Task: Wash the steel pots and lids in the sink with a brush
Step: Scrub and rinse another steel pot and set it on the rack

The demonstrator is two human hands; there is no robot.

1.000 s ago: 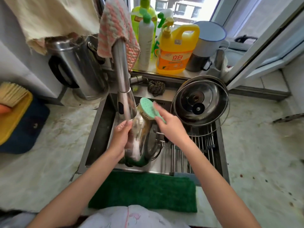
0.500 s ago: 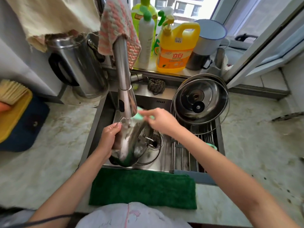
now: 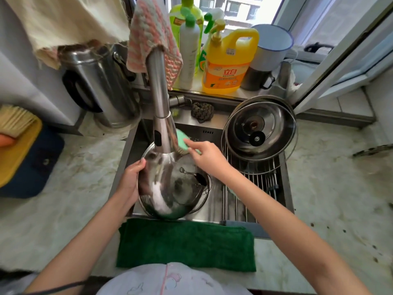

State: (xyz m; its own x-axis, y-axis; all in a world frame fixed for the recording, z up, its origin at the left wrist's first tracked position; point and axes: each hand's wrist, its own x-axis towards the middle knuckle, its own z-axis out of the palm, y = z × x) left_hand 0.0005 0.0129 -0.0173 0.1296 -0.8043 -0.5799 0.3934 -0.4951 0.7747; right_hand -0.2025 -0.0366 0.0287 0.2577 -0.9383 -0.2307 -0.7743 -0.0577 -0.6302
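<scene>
A shiny steel lid [image 3: 170, 186] is held tilted in the sink, under the tall steel faucet [image 3: 160, 107]. My left hand [image 3: 130, 182] grips the lid's left edge. My right hand [image 3: 207, 156] holds a mint-green brush [image 3: 182, 140] against the lid's far rim; the brush is partly hidden behind the faucet head. Beneath the steel lid lies a glass lid [image 3: 205, 192] with a steel rim. Another steel lid with a black knob [image 3: 258, 129] leans on the wire rack [image 3: 251, 188] at the sink's right side.
A green cloth [image 3: 187, 245] hangs over the sink's front edge. Detergent bottles [image 3: 227, 60] and an enamel mug [image 3: 270, 45] stand on the sill. A steel kettle [image 3: 100, 81] sits back left, a yellow dustpan with brush [image 3: 17, 141] far left.
The steel lid has turned from edge-on to its broad face toward me. My left hand shifted down its left edge, and my right hand carried the brush to the far rim.
</scene>
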